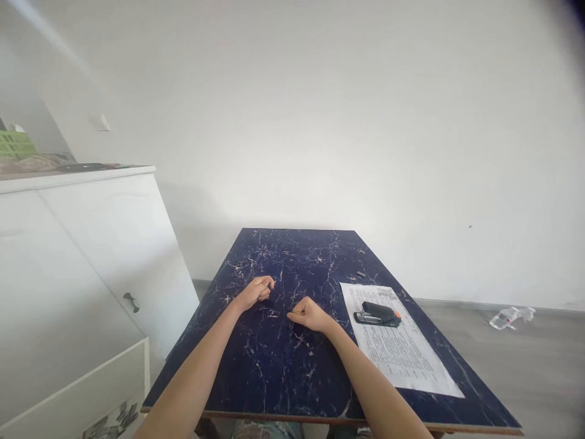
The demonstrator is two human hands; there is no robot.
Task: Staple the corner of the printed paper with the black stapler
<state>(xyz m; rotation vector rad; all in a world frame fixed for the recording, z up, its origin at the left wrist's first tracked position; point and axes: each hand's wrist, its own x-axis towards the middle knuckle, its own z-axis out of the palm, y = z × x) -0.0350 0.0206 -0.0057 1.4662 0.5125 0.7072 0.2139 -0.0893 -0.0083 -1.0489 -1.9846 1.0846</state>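
Observation:
Both hands rest on the dark blue marbled table [283,366], a short gap between them. My left hand [257,292] is curled closed near the middle, with nothing visible in it. Closer to the front and to the right, my right hand [308,314] forms a fist, also with nothing visible inside. Right of it lie printed sheets of paper [397,356], and a black stapler [378,314] with an orange end sits on their upper part. A small dark object [361,274] lies just beyond the paper's far edge.
On the left stands a white cabinet [105,244] with a green basket [16,144] and other items on top. A white wall [292,122] rises behind the table. Clear plastic bottles [505,317] lie on the floor at the right.

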